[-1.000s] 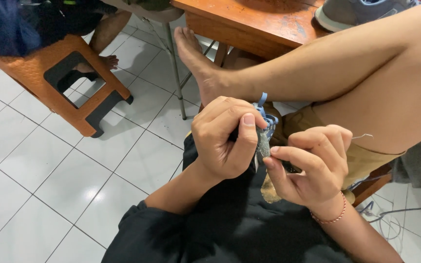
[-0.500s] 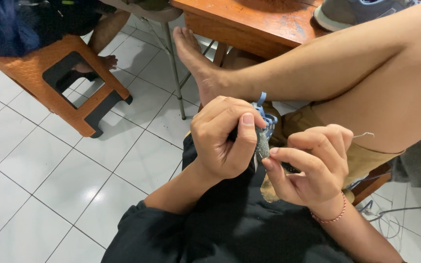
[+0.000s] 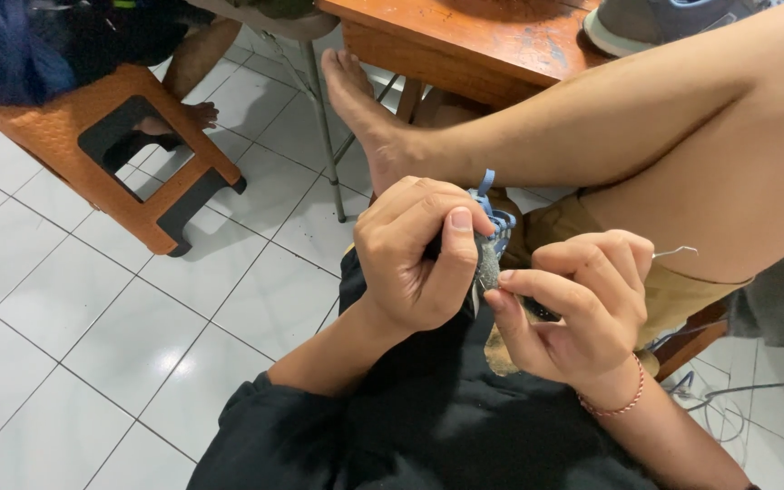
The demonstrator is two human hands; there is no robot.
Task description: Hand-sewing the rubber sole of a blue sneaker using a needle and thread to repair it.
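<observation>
- Left hand (image 3: 419,259) clamped on small grey-and-blue crochet piece (image 3: 490,249), held over lap.
- Right hand (image 3: 578,304) pinched shut on metal hook (image 3: 678,251), fingertips touching the piece.
- Orange stool (image 3: 93,136) on tiled floor (image 3: 93,336).

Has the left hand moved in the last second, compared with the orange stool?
No. The left hand keeps the same place against the orange stool, gripping the small shoe.

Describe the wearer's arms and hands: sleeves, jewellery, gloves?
Both hands are bare, no gloves. The left hand comes out of a black sleeve pushed up the forearm. The right hand has a thin red-and-gold bracelet at the wrist; no sleeve shows on that forearm. No rings or watch visible.
</observation>
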